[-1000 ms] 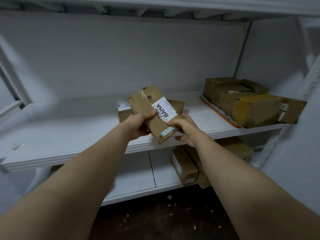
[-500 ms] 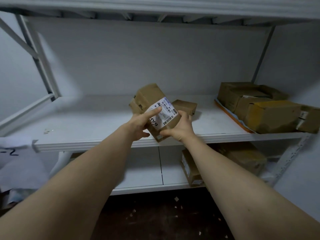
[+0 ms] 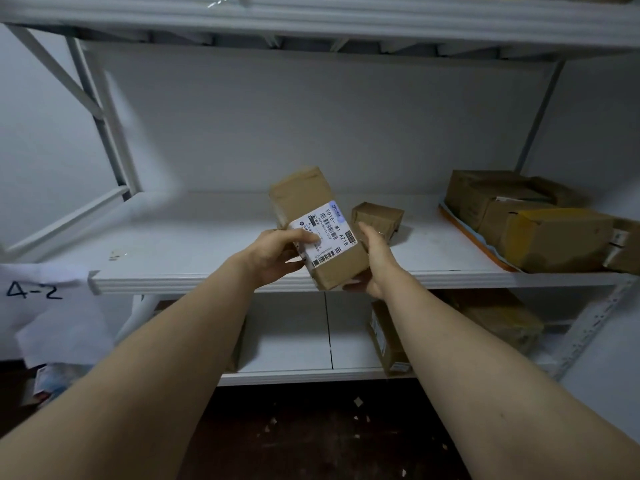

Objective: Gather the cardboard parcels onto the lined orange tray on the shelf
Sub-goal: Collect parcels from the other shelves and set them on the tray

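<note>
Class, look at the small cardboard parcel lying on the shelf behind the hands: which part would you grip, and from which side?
Grip the small parcel across its left and right faces, coming from the front and slightly above. It lies flat on the shelf, nothing on top, bare shelf to its right. The right hand is nearest but holds the labelled parcel.

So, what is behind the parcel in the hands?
A smaller cardboard parcel on the white shelf. The held parcel and right hand cover its near lower part.
</note>
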